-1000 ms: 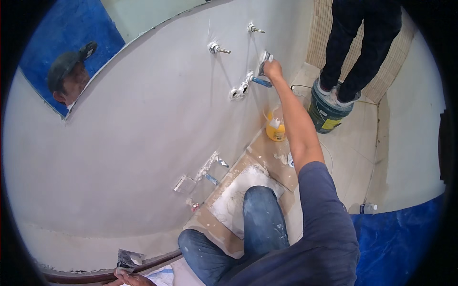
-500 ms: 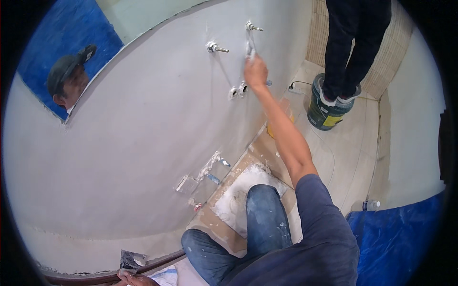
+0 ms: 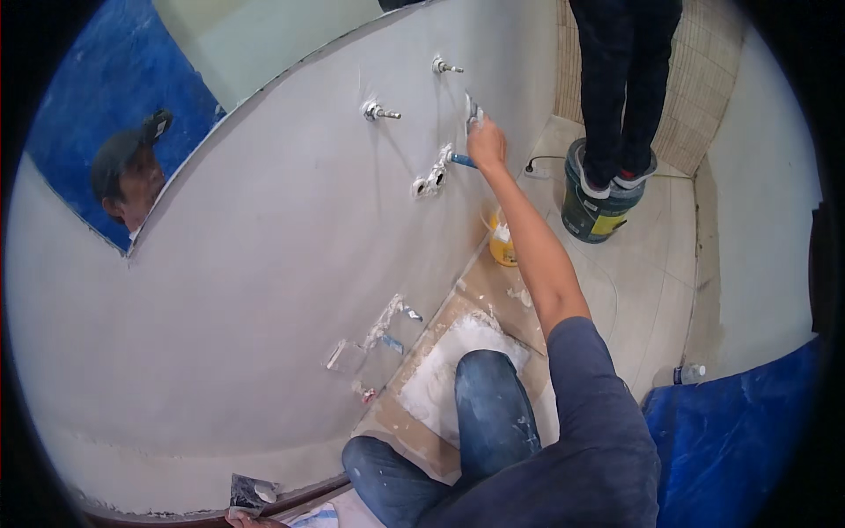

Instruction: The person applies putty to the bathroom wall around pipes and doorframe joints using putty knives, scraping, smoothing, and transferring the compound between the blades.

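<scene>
Our right arm stretched out straight, up and forward, with the right hand [image 3: 487,141] clenched in a fist at full reach. Our left hand [image 3: 251,519] barely showed at the bottom edge, low and close to our bent knees.

My only view comes from the head camera, the left one of the worn pair. It looks steeply down along a grey plastered wall [image 3: 264,264], close enough that my own knee [image 3: 488,396] fills the lower middle. The fisheye bends the wall edge and darkens the rim. My right arm [image 3: 537,255] enters from below, stretching up toward the wall.
</scene>
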Action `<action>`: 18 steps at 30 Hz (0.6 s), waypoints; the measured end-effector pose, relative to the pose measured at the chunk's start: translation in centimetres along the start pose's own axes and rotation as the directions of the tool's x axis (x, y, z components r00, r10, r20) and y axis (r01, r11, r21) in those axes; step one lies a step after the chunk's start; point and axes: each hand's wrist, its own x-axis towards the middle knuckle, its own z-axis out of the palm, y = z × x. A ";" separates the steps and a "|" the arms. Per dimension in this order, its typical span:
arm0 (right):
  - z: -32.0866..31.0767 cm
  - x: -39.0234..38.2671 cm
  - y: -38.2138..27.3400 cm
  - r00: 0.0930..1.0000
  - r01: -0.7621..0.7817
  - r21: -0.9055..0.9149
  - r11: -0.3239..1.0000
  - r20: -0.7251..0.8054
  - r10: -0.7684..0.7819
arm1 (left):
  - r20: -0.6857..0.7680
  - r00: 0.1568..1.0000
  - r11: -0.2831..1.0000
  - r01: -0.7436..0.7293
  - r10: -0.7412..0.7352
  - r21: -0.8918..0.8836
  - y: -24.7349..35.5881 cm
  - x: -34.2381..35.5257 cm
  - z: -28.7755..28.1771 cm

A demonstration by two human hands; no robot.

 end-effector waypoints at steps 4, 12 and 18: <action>0.0 2.5 3.9 0.989 0.127 -0.164 0.978 -0.050 -0.137 | 0.046 0.871 0.833 0.483 -0.490 -0.269 11.0 0.1 8.0; -1.9 -7.9 -1.9 0.850 0.525 0.121 0.842 -0.031 -0.526 | -0.055 0.996 0.998 0.064 -0.065 -0.022 26.8 7.0 5.3; 0.9 -0.3 -2.2 0.982 -0.185 0.053 0.981 0.031 0.184 | -0.128 0.980 0.988 0.151 -0.150 0.005 2.0 0.7 0.4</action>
